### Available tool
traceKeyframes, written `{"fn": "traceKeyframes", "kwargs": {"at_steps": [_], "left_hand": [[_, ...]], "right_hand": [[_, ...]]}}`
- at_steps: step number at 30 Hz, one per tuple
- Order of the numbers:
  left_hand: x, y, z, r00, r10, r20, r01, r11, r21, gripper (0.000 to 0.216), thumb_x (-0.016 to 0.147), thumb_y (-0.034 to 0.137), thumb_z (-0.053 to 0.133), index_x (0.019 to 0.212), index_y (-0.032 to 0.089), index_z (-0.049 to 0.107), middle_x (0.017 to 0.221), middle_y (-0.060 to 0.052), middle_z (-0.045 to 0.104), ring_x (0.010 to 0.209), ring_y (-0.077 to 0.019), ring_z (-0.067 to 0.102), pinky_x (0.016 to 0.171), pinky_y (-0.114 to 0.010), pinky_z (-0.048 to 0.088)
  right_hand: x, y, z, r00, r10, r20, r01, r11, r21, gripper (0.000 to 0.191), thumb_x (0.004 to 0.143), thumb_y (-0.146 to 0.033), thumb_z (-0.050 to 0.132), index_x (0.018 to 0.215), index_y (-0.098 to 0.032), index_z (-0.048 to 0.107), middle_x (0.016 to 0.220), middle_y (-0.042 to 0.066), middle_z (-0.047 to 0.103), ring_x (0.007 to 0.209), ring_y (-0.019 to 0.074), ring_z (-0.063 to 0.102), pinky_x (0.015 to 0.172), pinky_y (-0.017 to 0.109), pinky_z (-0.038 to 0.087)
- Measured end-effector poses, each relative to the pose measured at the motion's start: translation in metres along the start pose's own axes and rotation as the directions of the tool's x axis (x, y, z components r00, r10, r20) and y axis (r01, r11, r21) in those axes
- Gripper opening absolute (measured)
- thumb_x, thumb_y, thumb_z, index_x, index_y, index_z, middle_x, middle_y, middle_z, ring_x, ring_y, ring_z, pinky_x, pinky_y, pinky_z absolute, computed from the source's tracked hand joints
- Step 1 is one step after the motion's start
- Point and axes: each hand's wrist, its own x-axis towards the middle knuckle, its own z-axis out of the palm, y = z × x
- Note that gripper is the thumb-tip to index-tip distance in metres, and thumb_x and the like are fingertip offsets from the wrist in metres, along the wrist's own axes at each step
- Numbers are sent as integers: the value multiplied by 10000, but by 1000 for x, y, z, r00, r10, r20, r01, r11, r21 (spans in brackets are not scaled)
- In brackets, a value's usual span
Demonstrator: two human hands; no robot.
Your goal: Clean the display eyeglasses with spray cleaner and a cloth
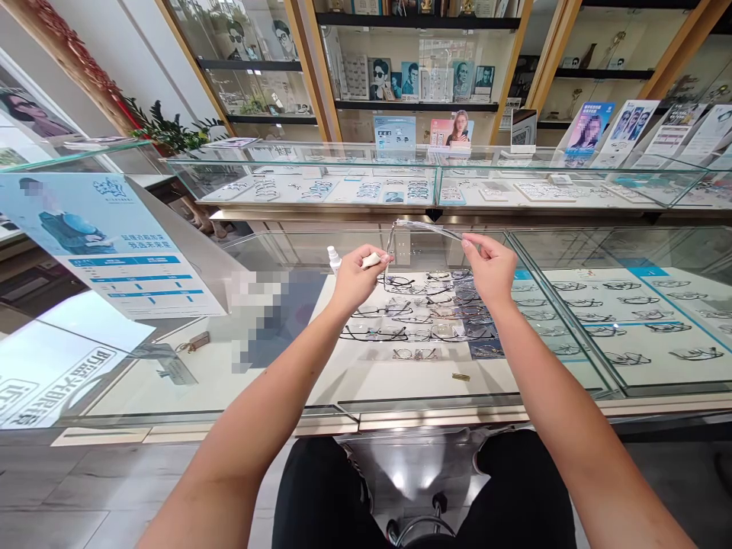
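The left grip [355,279] is clamped on the glasses [430,227] at the rim end, with a small white thing [371,260] also held in its fingers; what that thing is, I cannot tell. The right grip [490,267] is pinched together on the tip of a temple. The glasses look slender and pale: a see-through temple, slightly bowed, and a thin, darker rim seen nearly edge-on, its lenses hard to make out. They hang above the counter [357,385], spanning the gap between the 2 hands, at 2 o'clock from the left grip and 10 o'clock from the right.

At 10 o'clock from the left grip, just beside it, stands a white plastic bottle [334,258] with a narrow nozzle. At 8 o'clock from that grip lies a flat, dark blue mat [300,305], partly blurred out. At 6 o'clock from the glasses, wire-thin frames [415,354] lie in rows under the counter's clear, smooth top. A small, oblong, gold-coloured piece [460,377] lies at 5 o'clock.

Farther out, at 9 o'clock, a glossy, pale blue placard [142,255] leans at a slant, and a brown key fob [197,341] lies below it. At 12 o'clock runs a long glass case [343,171], backed by wood-edged shelves [420,23].
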Motion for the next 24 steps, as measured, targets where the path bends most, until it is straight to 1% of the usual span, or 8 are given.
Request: {"fn": "traceKeyframes", "kwargs": {"at_steps": [4, 7, 11, 15, 17, 20, 22, 24], "left_hand": [[-1, 2, 2, 1000, 2, -11, -2, 1000, -4, 269, 742, 414, 933, 838, 223, 770, 712, -8, 632, 514, -90, 379, 454, -233, 299], [-5, 5, 6, 1000, -25, -9, 25, 999, -31, 307, 737, 447, 941, 838, 224, 756, 685, 2, 595, 504, -90, 355, 438, -235, 271], [-16, 10, 16, 996, -72, 51, 76, 994, -84, 355, 757, 503, 941, 852, 227, 738, 641, 27, 520, 488, -83, 324, 429, -231, 243], [-28, 15, 25, 990, -76, 116, 89, 990, -109, 366, 760, 499, 953, 870, 222, 740, 627, 41, 498, 497, -78, 343, 445, -222, 269], [-32, 16, 28, 990, -59, 131, 74, 991, -114, 355, 751, 484, 957, 863, 214, 755, 691, 16, 575, 520, -78, 380, 450, -224, 295], [-34, 17, 29, 990, -31, 140, 49, 990, -129, 339, 730, 465, 964, 829, 202, 775, 981, -50, 719, 555, -68, 436, 440, -235, 327], [-34, 16, 29, 989, -36, 145, 56, 989, -140, 345, 706, 458, 982, 814, 199, 782, 1148, -74, 720, 560, -60, 453, 421, -244, 328], [-34, 17, 29, 986, -54, 158, 77, 988, -137, 353, 692, 454, 996, 817, 199, 786, 1171, -75, 695, 552, -54, 449, 407, -248, 316]], "right_hand": [[-5, -8, -2, 999, -15, -48, 13, 999, -35, 368, 970, -451, 721, 1250, -235, 824, 635, -78, 287, 606, 165, 312, 677, 339, 377], [-16, -23, 1, 997, -45, -61, 41, 997, -62, 312, 987, -467, 712, 1196, -252, 797, 634, -74, 327, 602, 169, 341, 693, 344, 387], [-38, -39, 17, 974, -60, 219, 71, 997, -42, 262, 991, -500, 728, 1075, -266, 813, 654, -40, 455, 630, 175, 447, 696, 340, 380], [-53, -39, 34, 897, -104, 430, 134, 990, -40, 360, 978, -491, 762, 1268, -281, 806, 923, 40, 694, 806, 223, 619, 753, 350, 454], [-56, -36, 38, 879, -150, 452, 173, 985, -12, 420, 984, -470, 750, 1352, -271, 773, 1092, 86, 740, 953, 266, 679, 818, 373, 509], [-59, -34, 41, 863, -204, 461, 210, 977, 39, 414, 1006, -446, 720, 1376, -262, 747, 1225, 122, 744, 1104, 303, 695, 935, 416, 555], [-60, -34, 41, 856, -227, 465, 221, 973, 67, 325, 1028, -434, 687, 1291, -256, 759, 1231, 124, 747, 1123, 304, 691, 978, 429, 554], [-60, -34, 41, 849, -236, 473, 221, 971, 89, 232, 1051, -429, 650, 1142, -246, 761, 1148, 114, 757, 1088, 298, 690, 970, 424, 548]]}}
